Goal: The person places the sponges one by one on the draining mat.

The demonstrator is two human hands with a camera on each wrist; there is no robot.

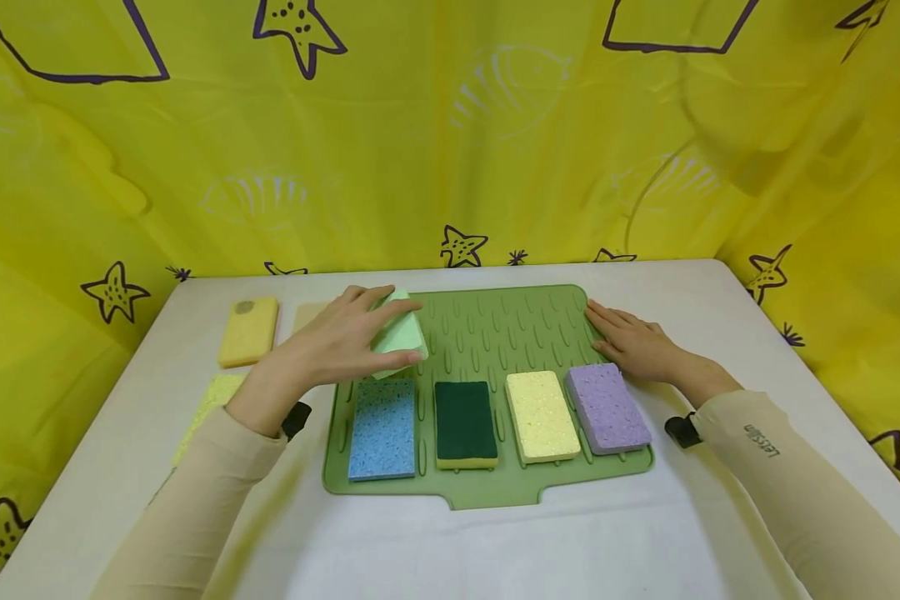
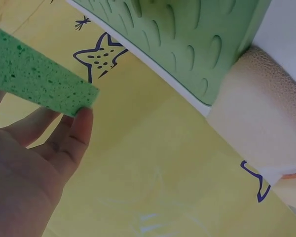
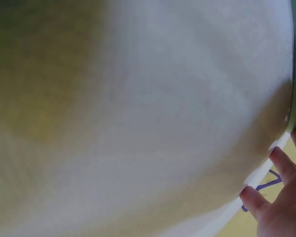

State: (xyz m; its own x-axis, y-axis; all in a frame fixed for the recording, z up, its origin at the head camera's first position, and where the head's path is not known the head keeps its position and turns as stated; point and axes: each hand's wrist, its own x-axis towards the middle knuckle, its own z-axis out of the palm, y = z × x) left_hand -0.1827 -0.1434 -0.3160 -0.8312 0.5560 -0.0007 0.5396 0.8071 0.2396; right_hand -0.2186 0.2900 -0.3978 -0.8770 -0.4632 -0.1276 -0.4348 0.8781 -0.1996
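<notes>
My left hand (image 1: 337, 340) grips a light green sponge (image 1: 402, 327) between thumb and fingers, over the back left of a green ridged mat (image 1: 495, 333). In the left wrist view the speckled sponge (image 2: 34, 71) is tilted, with fingertips at its edge. My right hand (image 1: 636, 343) rests at the mat's right edge with fingers stretched out, fingertips touching the rim. Along the mat's front lie a blue sponge (image 1: 382, 429), a dark green-topped sponge (image 1: 465, 421), a pale yellow sponge (image 1: 543, 417) and a purple sponge (image 1: 607, 408).
Left of the mat, on the white table (image 1: 570, 542), lie a yellow sponge (image 1: 247, 332), a yellow-green sponge (image 1: 213, 400) partly behind my forearm, and a beige sponge (image 1: 309, 314) mostly hidden by my left hand. A yellow patterned curtain (image 1: 390, 167) encloses the back and sides.
</notes>
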